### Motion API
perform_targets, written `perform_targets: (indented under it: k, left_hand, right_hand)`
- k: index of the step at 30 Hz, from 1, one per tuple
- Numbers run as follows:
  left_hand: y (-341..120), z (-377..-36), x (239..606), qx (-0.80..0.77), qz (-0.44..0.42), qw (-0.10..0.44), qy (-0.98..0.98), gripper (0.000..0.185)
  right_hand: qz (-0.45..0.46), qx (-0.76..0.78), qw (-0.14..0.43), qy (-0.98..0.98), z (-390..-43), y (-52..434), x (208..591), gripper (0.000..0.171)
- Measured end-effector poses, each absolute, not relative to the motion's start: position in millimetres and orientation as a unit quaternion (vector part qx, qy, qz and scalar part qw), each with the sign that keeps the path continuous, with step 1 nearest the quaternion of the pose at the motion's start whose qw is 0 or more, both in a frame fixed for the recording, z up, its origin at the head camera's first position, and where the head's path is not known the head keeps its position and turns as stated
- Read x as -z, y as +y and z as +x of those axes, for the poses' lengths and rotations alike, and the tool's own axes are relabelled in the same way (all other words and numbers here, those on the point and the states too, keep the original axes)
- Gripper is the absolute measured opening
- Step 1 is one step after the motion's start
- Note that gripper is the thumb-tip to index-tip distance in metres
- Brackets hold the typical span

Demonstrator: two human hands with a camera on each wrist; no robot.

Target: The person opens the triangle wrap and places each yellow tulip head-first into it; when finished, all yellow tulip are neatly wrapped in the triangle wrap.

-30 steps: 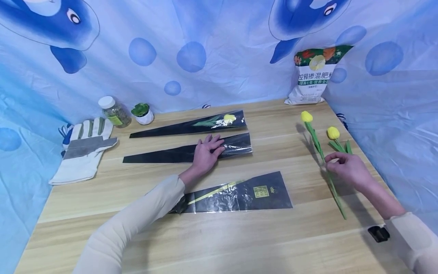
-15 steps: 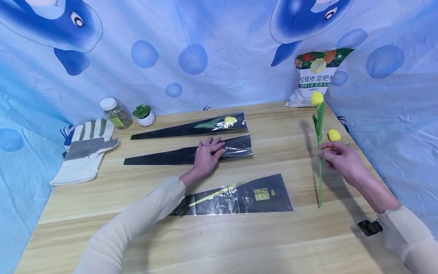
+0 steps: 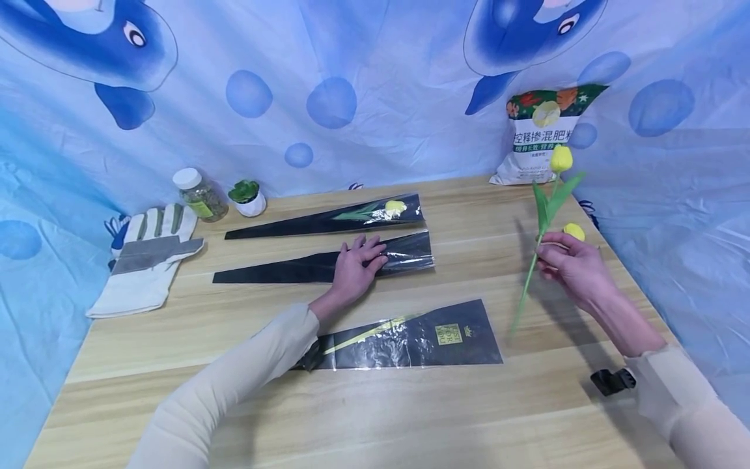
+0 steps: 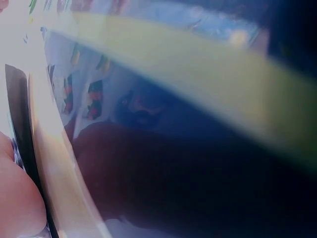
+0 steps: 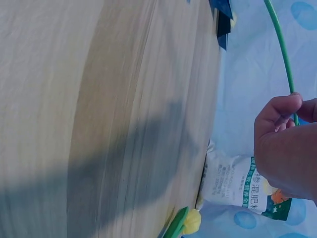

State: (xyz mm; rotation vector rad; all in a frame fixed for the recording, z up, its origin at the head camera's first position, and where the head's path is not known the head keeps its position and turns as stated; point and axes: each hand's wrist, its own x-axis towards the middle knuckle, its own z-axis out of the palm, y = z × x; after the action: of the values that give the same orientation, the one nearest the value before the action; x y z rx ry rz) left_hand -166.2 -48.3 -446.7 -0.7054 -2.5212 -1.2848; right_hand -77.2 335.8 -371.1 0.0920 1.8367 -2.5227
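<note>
My right hand (image 3: 577, 267) pinches the green stem of a yellow artificial tulip (image 3: 560, 158), raised over the right side of the table with the bloom up. In the right wrist view thumb and fingers meet on the stem (image 5: 283, 47). My left hand (image 3: 353, 267) rests with extended fingers on the middle black flower sleeve (image 3: 281, 268), near its clear wide end. The left wrist view is mostly filled by a blurred, glossy dark sleeve (image 4: 173, 183). Another yellow tulip (image 3: 574, 231) lies behind my right hand, mostly covered by it.
Farther back lies a black sleeve (image 3: 281, 226) with a tulip inside; a printed one (image 3: 422, 345) lies in front. Around the rear are a work glove (image 3: 140, 260), a lidded jar (image 3: 201, 195), a potted succulent (image 3: 247, 198) and a fertilizer bag (image 3: 536, 140).
My right hand has lifted the tulip from the table and tilted its stem, bottom end swinging left and bloom shifting right. The left hand stays on the middle sleeve.
</note>
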Motion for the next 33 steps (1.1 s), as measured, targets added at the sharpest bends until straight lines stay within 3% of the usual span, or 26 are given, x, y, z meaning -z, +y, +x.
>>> perform_targets:
  k: [13, 33]
  left_hand:
    - [-50, -164, 447, 0.436, -0.236, 0.111, -0.861, 0.031]
    - [-47, -165, 448, 0.446, -0.23, 0.12, -0.857, 0.027]
  right_hand:
    - [0.039, 0.825, 0.03, 0.562, -84, 326, 372, 0.023]
    - [0.104, 0.87, -0.059, 0.479, -111, 302, 374, 0.029]
